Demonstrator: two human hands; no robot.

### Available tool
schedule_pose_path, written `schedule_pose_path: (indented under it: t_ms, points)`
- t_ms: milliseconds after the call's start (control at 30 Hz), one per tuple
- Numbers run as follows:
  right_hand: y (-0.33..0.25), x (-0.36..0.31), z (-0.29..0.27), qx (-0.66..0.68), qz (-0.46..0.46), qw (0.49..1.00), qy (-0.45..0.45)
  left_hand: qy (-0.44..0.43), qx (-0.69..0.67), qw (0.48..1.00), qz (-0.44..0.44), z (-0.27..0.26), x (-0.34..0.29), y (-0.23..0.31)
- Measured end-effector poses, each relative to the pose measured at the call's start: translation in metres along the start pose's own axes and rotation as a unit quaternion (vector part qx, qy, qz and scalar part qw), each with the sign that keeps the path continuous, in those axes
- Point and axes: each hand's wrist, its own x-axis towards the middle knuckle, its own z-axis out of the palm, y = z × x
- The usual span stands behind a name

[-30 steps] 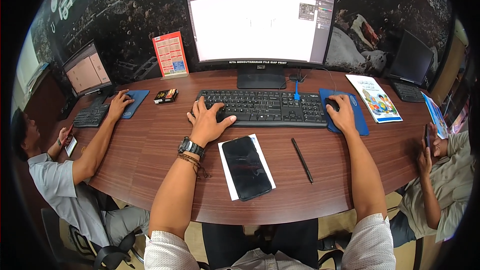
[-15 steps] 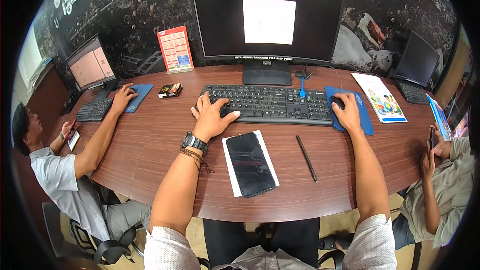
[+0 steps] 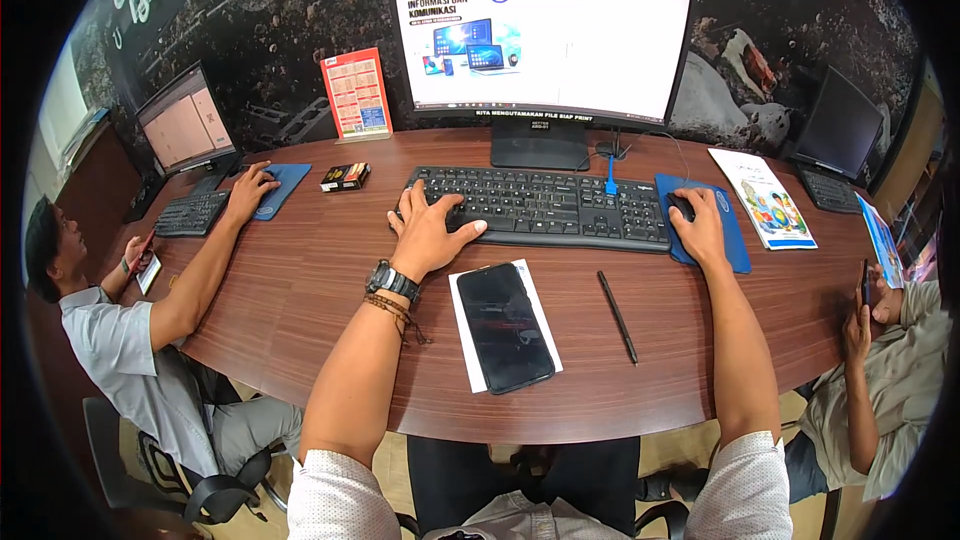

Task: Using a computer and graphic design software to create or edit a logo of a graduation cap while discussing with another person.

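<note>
My left hand (image 3: 432, 232) rests with fingers spread over the left end of a black keyboard (image 3: 540, 205), the thumb stretched out along its near edge. Curled over a black computer mouse (image 3: 684, 208), my right hand (image 3: 703, 232) lies on a blue mouse pad (image 3: 736, 248) just right of the keyboard. Behind the keyboard stands a curved monitor (image 3: 610, 50), its screen showing a page with pictures of computers on white. A dark smartphone (image 3: 505, 330) lies on a white paper (image 3: 469, 350) between my forearms. To its right is a slim black pen (image 3: 617, 317).
A red-and-white desk calendar (image 3: 357, 95) and a small dark box (image 3: 345, 177) stand left of the monitor. Beyond the mouse pad lies a booklet (image 3: 768, 202). At left a person's hand (image 3: 250, 195) is on another mouse; at right a person holds a phone (image 3: 865, 280).
The monitor has gone from a dark screen with a white page to a bright white one with a coloured illustration. Both my hands stay in place; the view shifts slightly.
</note>
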Motion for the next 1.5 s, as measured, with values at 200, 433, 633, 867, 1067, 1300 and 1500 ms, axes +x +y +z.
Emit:
schedule_pose_path:
  t_ms: [200,433,633,867,1067,1300,1500]
  points:
    - [0.003,0.000,0.001,-0.001,-0.011,1.000,0.006,0.010,-0.005,1.000,0.003,0.004,0.002,-0.002]
    - [0.001,0.000,0.000,0.016,-0.013,1.000,0.003,0.039,0.009,0.999,0.035,-0.001,0.004,-0.001]
    - [-0.004,-0.001,-0.001,-0.014,0.008,1.000,0.016,0.029,0.008,0.999,0.030,0.001,0.004,-0.001]
    - [-0.003,0.000,0.000,-0.021,0.027,0.999,0.032,0.036,-0.006,0.999,-0.017,0.004,0.003,-0.006]
    - [0.004,0.001,0.000,-0.019,0.024,0.999,0.031,0.019,0.006,1.000,-0.020,0.002,0.003,-0.003]
    - [0.000,0.000,0.001,-0.017,0.022,0.999,0.035,0.022,0.026,0.999,-0.024,0.005,0.002,-0.008]
    - [0.001,0.000,-0.004,0.007,-0.029,0.999,0.017,0.032,0.033,0.999,-0.029,0.004,0.002,-0.005]
